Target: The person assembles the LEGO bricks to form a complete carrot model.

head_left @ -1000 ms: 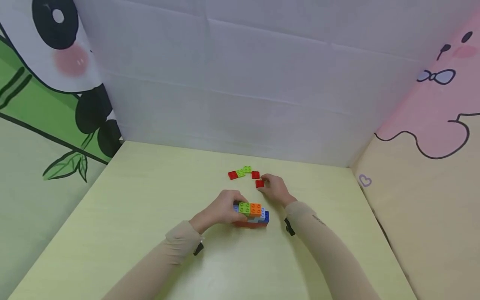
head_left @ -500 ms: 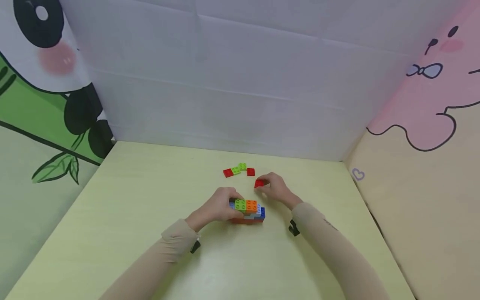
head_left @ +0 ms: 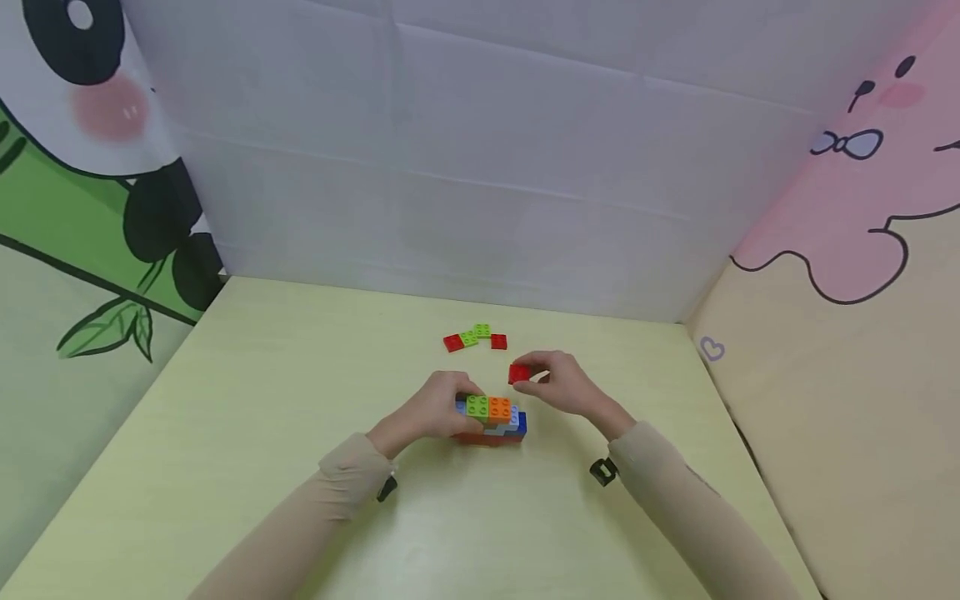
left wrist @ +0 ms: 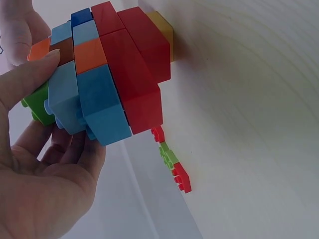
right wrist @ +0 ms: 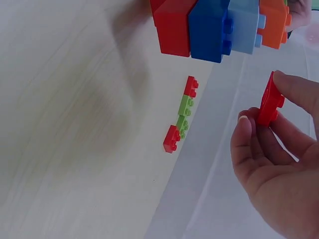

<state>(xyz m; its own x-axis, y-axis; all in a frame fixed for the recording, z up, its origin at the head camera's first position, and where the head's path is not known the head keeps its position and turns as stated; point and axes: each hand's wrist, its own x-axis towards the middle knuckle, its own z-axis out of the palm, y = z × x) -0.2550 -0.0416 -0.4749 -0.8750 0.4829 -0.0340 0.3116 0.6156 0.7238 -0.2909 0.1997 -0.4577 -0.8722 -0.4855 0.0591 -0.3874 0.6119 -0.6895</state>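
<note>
My left hand [head_left: 435,407] grips the left end of a built block of toy bricks [left wrist: 132,74], thumb on the near side and fingers behind. Its layers are red at the bottom, then blue, light blue and orange, with a green brick [head_left: 477,407] and an orange brick [head_left: 499,410] on top. My right hand [head_left: 562,383] pinches a thin red brick [right wrist: 270,102] between thumb and fingers, studs showing in the right wrist view. That red brick is held up behind and to the right of the block. A yellow piece [left wrist: 163,36] shows under the block's red base.
Behind the block, two red bricks [head_left: 453,342] and two green bricks [head_left: 482,331] lie in a loose row on the pale wooden table [head_left: 300,350]. A white sheet wall [head_left: 420,208] stands at the table's back edge, with painted panels at both sides.
My right hand has picked up the red brick from the table and drawn it toward the block, away from the other loose bricks. The left hand keeps its grip on the block.
</note>
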